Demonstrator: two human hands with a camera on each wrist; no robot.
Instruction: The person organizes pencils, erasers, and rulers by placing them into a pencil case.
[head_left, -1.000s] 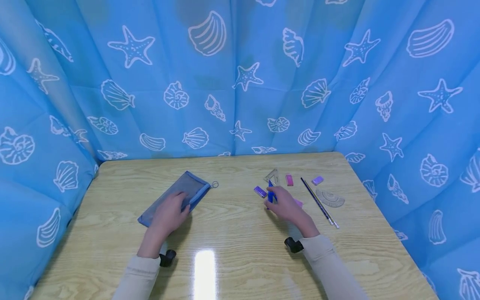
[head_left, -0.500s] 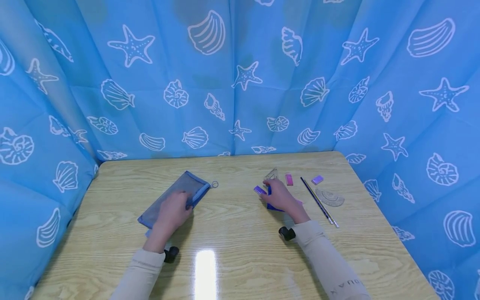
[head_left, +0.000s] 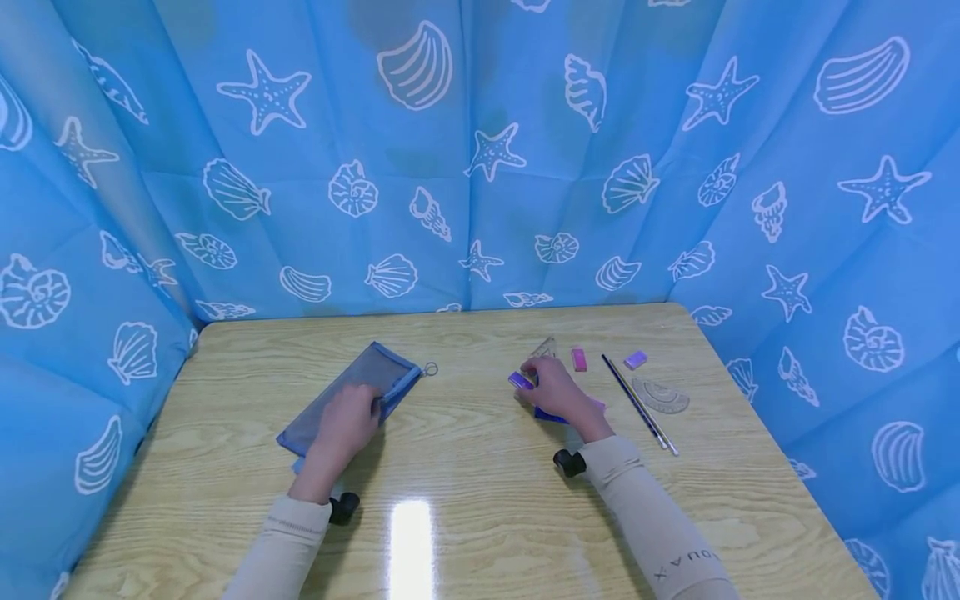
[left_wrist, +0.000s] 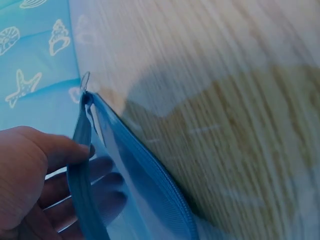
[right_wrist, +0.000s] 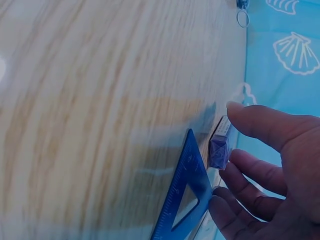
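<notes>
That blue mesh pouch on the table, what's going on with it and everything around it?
A person's left hand pinches one edge of the blue mesh pouch at its open mouth. The right hand has its fingers around a purple eraser, though whether they grip it is hard to tell. A blue set square lies close by, and two pencils and a clear protractor lie further right.
</notes>
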